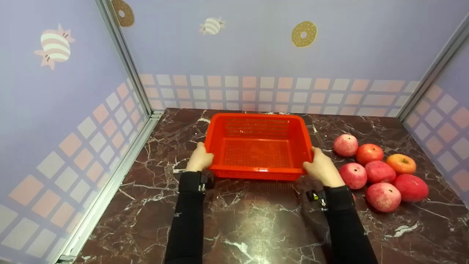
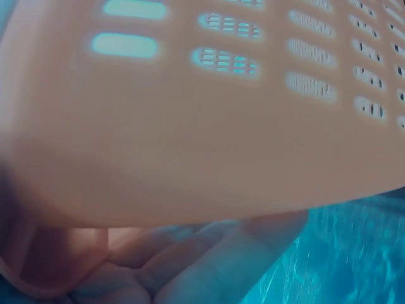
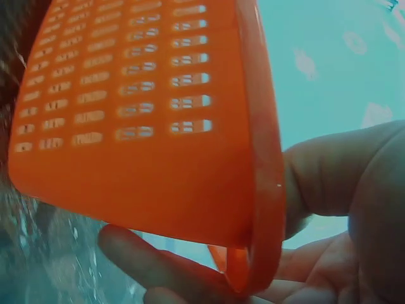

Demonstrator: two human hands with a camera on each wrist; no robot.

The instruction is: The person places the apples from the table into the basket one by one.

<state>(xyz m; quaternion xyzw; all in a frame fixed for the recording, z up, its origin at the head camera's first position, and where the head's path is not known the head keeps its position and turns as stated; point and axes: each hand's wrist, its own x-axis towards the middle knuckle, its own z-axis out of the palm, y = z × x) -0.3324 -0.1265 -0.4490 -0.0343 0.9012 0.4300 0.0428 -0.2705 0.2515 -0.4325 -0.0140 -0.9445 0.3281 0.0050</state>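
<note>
An orange-red plastic basket [image 1: 256,169] with slotted walls is held between my two hands, its inside bare in the head view. My left hand [image 1: 200,158] grips its left side near the front corner. On the opposite side my right hand [image 1: 322,167] grips the right rim. In the right wrist view the thumb [image 3: 329,171] lies against the outer rim and the fingers [image 3: 158,266] reach along the basket's side wall. Left-hand fingers [image 2: 215,266] show against the basket wall [image 2: 190,145] in the left wrist view; that thumb is hidden there.
Several red apples [image 1: 381,171] and a yellow-orange one [image 1: 401,164] lie grouped to the right of my right hand. Patterned panels [image 1: 256,55] enclose the dark marbled tabletop [image 1: 146,220] at the back and both sides. A metal rail [image 1: 110,190] runs along the left edge.
</note>
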